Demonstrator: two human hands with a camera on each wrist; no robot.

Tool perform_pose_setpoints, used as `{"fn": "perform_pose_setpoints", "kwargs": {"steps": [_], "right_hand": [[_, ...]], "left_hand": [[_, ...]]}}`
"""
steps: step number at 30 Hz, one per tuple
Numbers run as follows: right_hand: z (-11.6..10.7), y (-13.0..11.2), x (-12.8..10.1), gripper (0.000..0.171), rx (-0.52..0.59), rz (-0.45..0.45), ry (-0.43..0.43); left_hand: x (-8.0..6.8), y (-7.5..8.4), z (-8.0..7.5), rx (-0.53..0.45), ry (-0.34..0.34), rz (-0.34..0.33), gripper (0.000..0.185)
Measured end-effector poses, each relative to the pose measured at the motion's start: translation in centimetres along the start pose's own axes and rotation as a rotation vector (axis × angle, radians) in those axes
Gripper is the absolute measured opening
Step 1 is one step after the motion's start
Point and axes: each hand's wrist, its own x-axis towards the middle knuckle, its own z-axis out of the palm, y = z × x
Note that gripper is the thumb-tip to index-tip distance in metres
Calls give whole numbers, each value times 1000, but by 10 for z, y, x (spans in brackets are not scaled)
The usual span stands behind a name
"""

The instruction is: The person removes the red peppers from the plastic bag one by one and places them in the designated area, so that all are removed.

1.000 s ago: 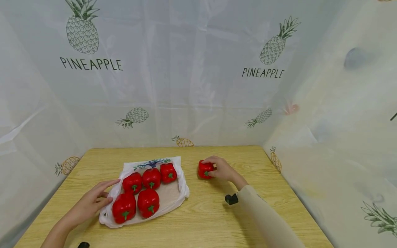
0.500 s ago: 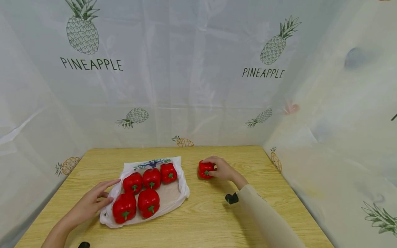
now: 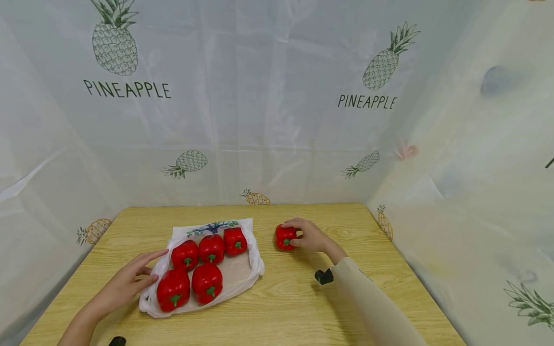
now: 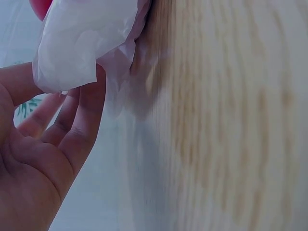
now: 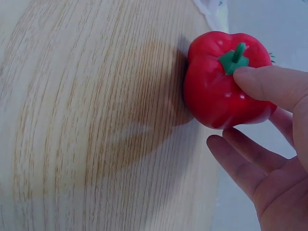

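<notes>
In the head view my right hand (image 3: 306,235) grips a red bell pepper (image 3: 283,237) at the back of the table, right of the middle. From the right wrist, the thumb presses beside the green stem (image 5: 237,57) while fingertips touch the underside of the glossy fruit. At the left lies a white plastic bag (image 3: 255,269), its rim folded round several red bell peppers (image 3: 207,282). My left hand (image 3: 123,283) holds the bag's left edge; in the left wrist view crumpled white plastic (image 4: 86,48) lies between thumb and fingers, covering some fingertips.
The wooden table (image 3: 277,312) ends at a pale curtain (image 3: 277,120) printed with pineapples, which rises behind and at both sides. A printed flap (image 3: 212,228) of the bag lies flat towards the back. Black wrist-camera parts (image 3: 323,277) sit under the forearms.
The pepper in my right hand has shifted very slightly left. My left hand and the bag have stayed in place.
</notes>
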Motion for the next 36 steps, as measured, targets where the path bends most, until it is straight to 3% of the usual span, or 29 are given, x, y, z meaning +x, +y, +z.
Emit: {"fn": "perform_pose_setpoints", "kwargs": {"steps": [13,22,36], "right_hand": [[-8,-4,-8,52,-18,-4,16],[-16,-11,-12,55,28,13,38],[-14,-49,-6,60,-37,-96,98]], "left_hand": [[1,0,0,-9,-11,-14,65],[1,-1,-1,2,-10,-9,64],[2,-1,-1,-1,-11,-7,63]]}}
